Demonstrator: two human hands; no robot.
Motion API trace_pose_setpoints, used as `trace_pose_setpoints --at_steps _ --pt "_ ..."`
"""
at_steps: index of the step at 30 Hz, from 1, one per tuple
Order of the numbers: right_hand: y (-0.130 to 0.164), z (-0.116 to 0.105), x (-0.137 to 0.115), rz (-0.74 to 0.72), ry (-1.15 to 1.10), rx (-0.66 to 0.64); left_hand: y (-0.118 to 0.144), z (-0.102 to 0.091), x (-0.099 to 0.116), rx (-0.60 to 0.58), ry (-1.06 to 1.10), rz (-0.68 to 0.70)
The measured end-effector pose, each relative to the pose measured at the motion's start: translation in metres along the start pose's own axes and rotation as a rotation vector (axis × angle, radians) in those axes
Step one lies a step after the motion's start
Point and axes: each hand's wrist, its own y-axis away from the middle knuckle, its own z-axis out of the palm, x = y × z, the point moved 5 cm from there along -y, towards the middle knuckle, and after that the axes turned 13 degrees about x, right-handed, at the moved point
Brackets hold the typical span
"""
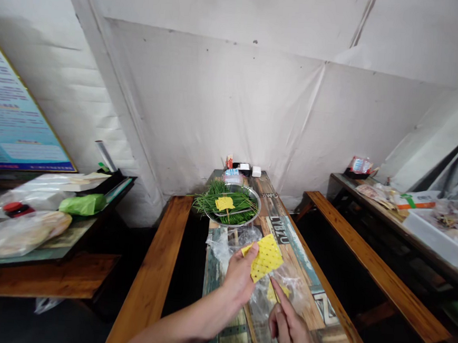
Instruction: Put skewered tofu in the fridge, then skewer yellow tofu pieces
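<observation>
My left hand [240, 278] pinches a flat yellow sheet [266, 257] with a diamond pattern of small dark holes, held up above the table. Just below its lower edge, my right hand [290, 324] is closed, index finger stretched along a thin skewer [275, 290], mostly hidden by the fingers. The skewer's tip is close to the sheet; I cannot tell whether it touches. Under the hands lies a clear plastic bag [297, 288] with more yellow pieces [278, 291]. Beyond, a metal bowl [258, 208] holds long green chives [207, 196], with a skewered yellow piece [224, 203] on top.
The patterned wooden table [301, 256] has benches on its left [158, 266] and right [376, 267]. Small boxes [256, 171] stand at its wall end. Bagged food [26, 232] covers the left table; a white bin [438, 238] sits on the right one.
</observation>
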Motion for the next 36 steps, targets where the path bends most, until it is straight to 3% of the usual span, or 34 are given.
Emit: trace_pose_setpoints --at_steps 4,17,28,36 --pt "0.0 0.001 -0.002 0.019 -0.013 0.0 0.002 0.001 0.001 -0.009 0.011 0.03" --pt "0.0 0.012 0.027 0.03 0.018 0.0 0.01 0.003 0.001 -0.052 -0.015 0.023" --pt "-0.003 0.009 0.008 -0.051 0.01 0.003 0.008 0.001 0.009 -0.008 -0.017 0.002" --pt "-0.002 0.011 0.012 -0.011 0.001 -0.005 0.003 0.001 0.008 0.02 -0.043 0.04"
